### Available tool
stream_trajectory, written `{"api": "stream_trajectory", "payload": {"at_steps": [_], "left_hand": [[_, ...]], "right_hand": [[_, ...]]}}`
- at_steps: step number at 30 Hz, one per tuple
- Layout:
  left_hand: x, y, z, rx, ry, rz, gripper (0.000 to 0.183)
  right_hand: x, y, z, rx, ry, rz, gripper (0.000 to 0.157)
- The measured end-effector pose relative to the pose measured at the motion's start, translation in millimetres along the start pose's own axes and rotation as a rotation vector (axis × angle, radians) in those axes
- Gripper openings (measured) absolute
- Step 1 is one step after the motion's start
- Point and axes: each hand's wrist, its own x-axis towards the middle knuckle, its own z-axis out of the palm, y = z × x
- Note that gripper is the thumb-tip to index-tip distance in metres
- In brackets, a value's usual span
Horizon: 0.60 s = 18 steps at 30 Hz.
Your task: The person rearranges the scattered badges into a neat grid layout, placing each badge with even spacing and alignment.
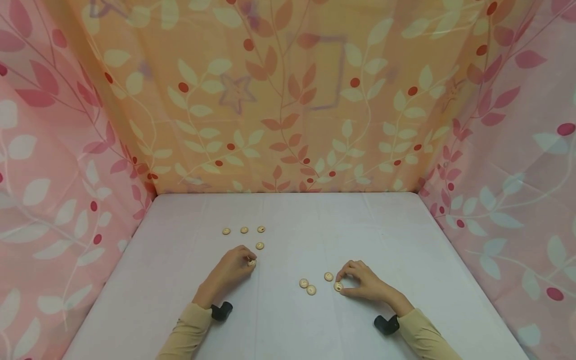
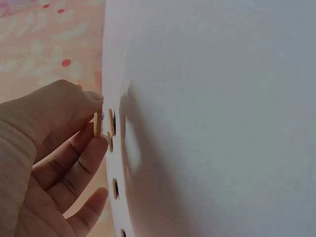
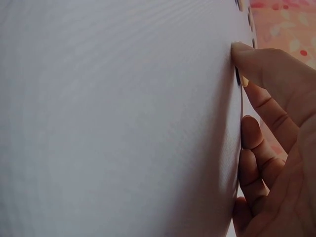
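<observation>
My left hand (image 1: 233,266) pinches a small round wooden disc (image 1: 252,263) between thumb and fingers; in the left wrist view this disc (image 2: 97,123) is on edge, a little off the cloth. Just beyond it lies a single disc (image 1: 260,246), and behind that a row of three discs (image 1: 244,230). On the right, my right hand (image 1: 366,283) has thumb and forefinger on opposite sides of another marked disc (image 1: 338,286) at the table surface. Close to these fingertips lies one disc (image 1: 328,276). Two more, a disc (image 1: 304,283) and its neighbour (image 1: 311,290), are farther left.
A white cloth covers the table (image 1: 288,215). Behind it hangs an orange leaf-patterned curtain (image 1: 288,100), with a pink curtain (image 1: 45,200) at the left and another pink curtain (image 1: 508,165) at the right. Both wrists carry a black camera (image 1: 387,325).
</observation>
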Motion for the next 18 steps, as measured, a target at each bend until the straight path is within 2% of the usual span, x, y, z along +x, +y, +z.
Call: {"api": "stream_trajectory", "payload": {"at_steps": [12,18], "left_hand": [[9.2,-17.6,-7.9,-0.014,0.069,0.009,0.014],[14.8,-24.4,-10.5,-0.019,0.068,-0.019,0.014]], "right_hand": [[-0.4,0.9,2.1,-0.017,0.036,-0.038,0.021],[-0.1,2.4,2.0,-0.011,0.033,-0.043,0.021]]}}
